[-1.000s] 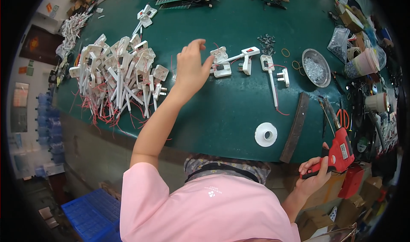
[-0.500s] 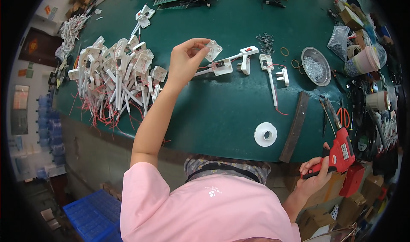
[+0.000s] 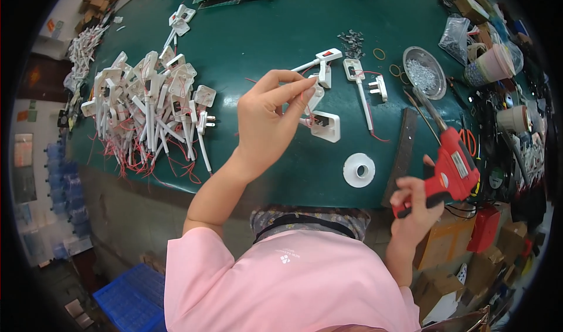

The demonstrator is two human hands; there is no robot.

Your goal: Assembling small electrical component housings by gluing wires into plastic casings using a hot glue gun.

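Note:
My left hand (image 3: 272,118) is closed, thumb and forefinger pinched together, with a thin red wire (image 3: 303,96) at the fingertips. Right beside them is a white plastic plug cover (image 3: 316,99), partly hidden; I cannot tell whether the fingers touch it. Below it lies an open white plug housing (image 3: 326,126) with a dark part inside. At the lower right, my right hand (image 3: 419,206) grips a red soldering gun (image 3: 456,166) by its handle. Its long metal tip and a thin rod point up and left, toward the steel bowl.
On the left of the green table (image 3: 264,185) is a heap of white plug assemblies (image 3: 152,106) with red wires. A white spool (image 3: 359,170), a dark metal bar (image 3: 402,150), another wired assembly (image 3: 359,83), small black parts (image 3: 350,43) and a steel bowl (image 3: 425,74) lie to the right.
My left hand has moved right and slightly down, and the plug cover is now lower, under the fingertips. My right hand has raised the soldering gun and brought it leftward over the table's edge.

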